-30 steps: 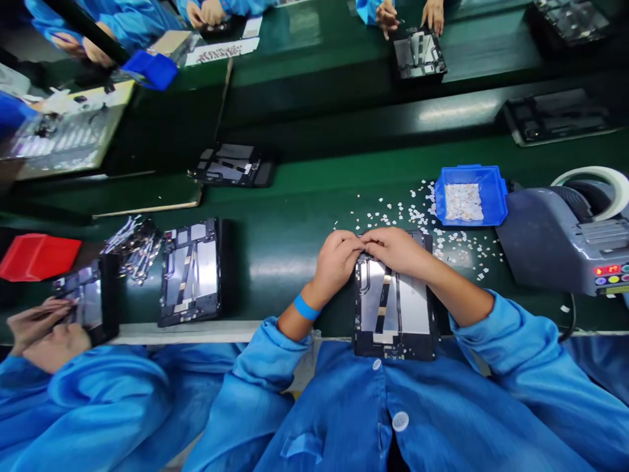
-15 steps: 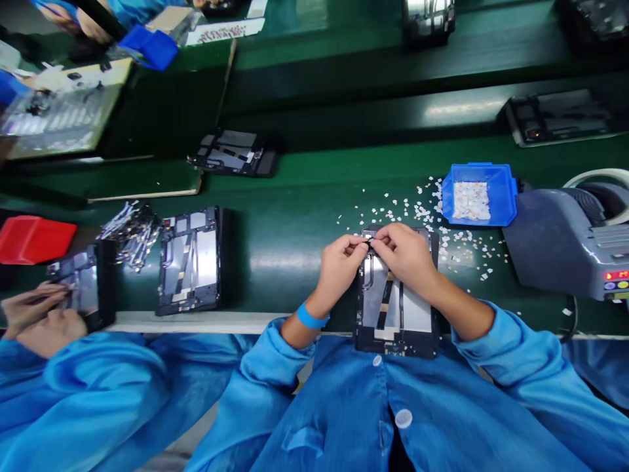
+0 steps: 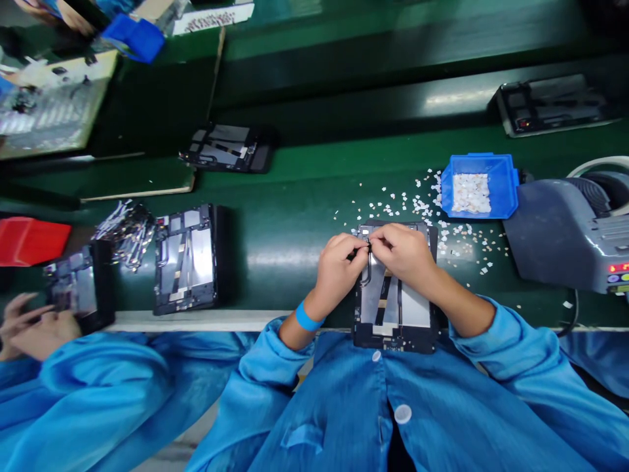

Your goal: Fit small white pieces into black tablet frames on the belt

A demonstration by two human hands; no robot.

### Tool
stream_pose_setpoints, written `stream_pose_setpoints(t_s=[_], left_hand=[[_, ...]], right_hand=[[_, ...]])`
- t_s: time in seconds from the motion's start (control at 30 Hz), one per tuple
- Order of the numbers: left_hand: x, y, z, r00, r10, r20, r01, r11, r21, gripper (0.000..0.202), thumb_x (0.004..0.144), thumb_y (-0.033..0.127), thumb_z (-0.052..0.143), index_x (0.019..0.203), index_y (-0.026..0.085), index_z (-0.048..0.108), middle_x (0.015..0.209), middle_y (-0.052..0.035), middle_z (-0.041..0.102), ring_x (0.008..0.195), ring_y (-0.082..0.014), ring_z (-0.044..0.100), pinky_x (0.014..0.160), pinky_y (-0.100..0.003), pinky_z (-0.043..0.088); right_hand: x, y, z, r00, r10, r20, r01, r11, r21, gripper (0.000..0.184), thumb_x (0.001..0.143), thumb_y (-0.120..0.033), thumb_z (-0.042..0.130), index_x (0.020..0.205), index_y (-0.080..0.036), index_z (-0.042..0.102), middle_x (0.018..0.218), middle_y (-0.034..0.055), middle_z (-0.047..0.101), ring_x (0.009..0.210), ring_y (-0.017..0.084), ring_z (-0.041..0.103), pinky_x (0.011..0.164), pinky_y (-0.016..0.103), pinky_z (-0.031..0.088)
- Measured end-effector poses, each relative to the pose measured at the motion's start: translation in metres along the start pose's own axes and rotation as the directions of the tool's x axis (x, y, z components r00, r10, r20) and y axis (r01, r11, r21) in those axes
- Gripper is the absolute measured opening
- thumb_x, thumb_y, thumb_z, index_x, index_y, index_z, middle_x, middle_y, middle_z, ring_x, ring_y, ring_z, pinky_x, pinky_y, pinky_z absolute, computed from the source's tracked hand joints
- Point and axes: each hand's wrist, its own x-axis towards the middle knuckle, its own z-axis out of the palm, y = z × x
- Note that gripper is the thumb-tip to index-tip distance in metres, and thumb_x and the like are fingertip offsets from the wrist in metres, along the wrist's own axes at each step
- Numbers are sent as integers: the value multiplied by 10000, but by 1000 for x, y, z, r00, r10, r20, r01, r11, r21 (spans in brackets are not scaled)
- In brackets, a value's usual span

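A black tablet back frame (image 3: 393,308) with silver plates lies on the green belt in front of me, its near end over the table edge. My left hand (image 3: 337,269) and my right hand (image 3: 405,252) meet over its far left corner, fingers pinched together on a tiny part I cannot make out. A blue band circles my left wrist. Small white scraps (image 3: 417,206) lie scattered just beyond the frame.
A blue bin (image 3: 479,187) of white bits stands right of the scraps, beside a grey tape dispenser (image 3: 570,236). Another frame (image 3: 187,259) lies to the left, near a co-worker's hands (image 3: 29,324). A red bin (image 3: 29,239) sits far left.
My hands stay pinched at the frame's far corner, fingers shifting slightly. The view has tipped down a little. The co-worker's hands have moved lower on their frame.
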Motion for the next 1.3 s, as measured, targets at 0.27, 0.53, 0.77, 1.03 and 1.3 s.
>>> stream_pose_setpoints(t_s=[0.27, 0.53, 0.77, 1.03, 1.3], left_hand=[[2, -5, 7, 959, -280, 47, 283, 931, -231, 75, 885, 194, 666, 883, 206, 740, 756, 12, 681, 657, -132, 579, 619, -253, 455], [2, 2, 6, 995, -99, -32, 94, 988, -126, 118, 890, 119, 652, 854, 202, 727, 837, -9, 699, 757, -144, 616, 701, -274, 480], [0, 6, 6, 1000, 2, 1, -2, 1000, -20, 124, 929, 155, 640, 875, 219, 732, 904, -33, 731, 860, -179, 664, 769, -314, 522], [9, -13, 10, 921, -379, 92, 383, 832, -401, 28, 873, 222, 681, 869, 195, 679, 762, 8, 649, 666, -125, 559, 616, -245, 443], [11, -17, 15, 897, -430, 105, 416, 737, -533, 107, 821, 217, 685, 830, 198, 581, 800, 10, 652, 733, -119, 595, 684, -240, 469]], right_hand=[[-3, 4, -7, 992, 32, -124, -40, 997, -58, 157, 879, -161, 562, 769, -236, 643, 779, 28, 701, 766, 177, 641, 718, 289, 468], [-13, 2, -2, 990, -78, -118, 61, 988, -140, 210, 975, -208, 541, 869, -219, 722, 838, 60, 753, 822, 203, 685, 786, 320, 512], [-4, -3, 5, 994, -73, -80, 59, 984, -168, 186, 856, -135, 529, 733, -234, 626, 751, 38, 672, 733, 184, 603, 678, 310, 434], [5, 61, -105, 875, 327, -358, -452, 817, -358, 117, 850, -261, 618, 743, -215, 633, 748, 95, 659, 748, 234, 611, 686, 373, 387], [-11, 11, -38, 999, 15, -38, -21, 986, -164, 164, 934, -193, 576, 892, -219, 732, 891, 68, 748, 849, 216, 668, 784, 337, 488]])
